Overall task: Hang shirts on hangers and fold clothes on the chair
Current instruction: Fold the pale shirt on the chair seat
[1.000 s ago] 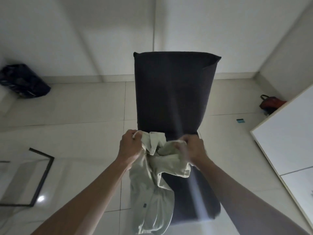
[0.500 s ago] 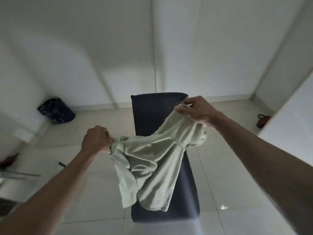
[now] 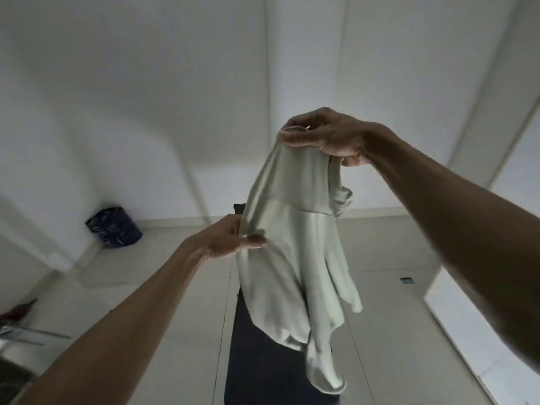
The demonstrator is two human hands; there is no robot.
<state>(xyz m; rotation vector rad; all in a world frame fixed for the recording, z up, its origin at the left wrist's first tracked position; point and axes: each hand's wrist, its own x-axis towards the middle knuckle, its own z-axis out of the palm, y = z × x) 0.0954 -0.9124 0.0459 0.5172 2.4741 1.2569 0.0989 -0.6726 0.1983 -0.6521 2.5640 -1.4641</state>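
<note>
A pale green shirt point(image 3: 292, 258) hangs in the air in front of me, its loose lower part drooping down. My right hand point(image 3: 327, 137) grips its top edge, raised high. My left hand point(image 3: 228, 241) pinches the shirt's left side lower down, thumb on the cloth. Behind and below the shirt stands the dark chair point(image 3: 263, 361), mostly hidden by the fabric. No hanger is in view.
A dark blue bag point(image 3: 114, 228) sits on the tiled floor against the left wall. A white surface edge point(image 3: 482, 331) runs along the right. A small teal object point(image 3: 406, 280) lies on the floor at right. Dim items lie at the far left.
My right hand has lifted the shirt much higher, so it now hangs vertically. My left hand moved right along the cloth. The view tilted up toward the wall.
</note>
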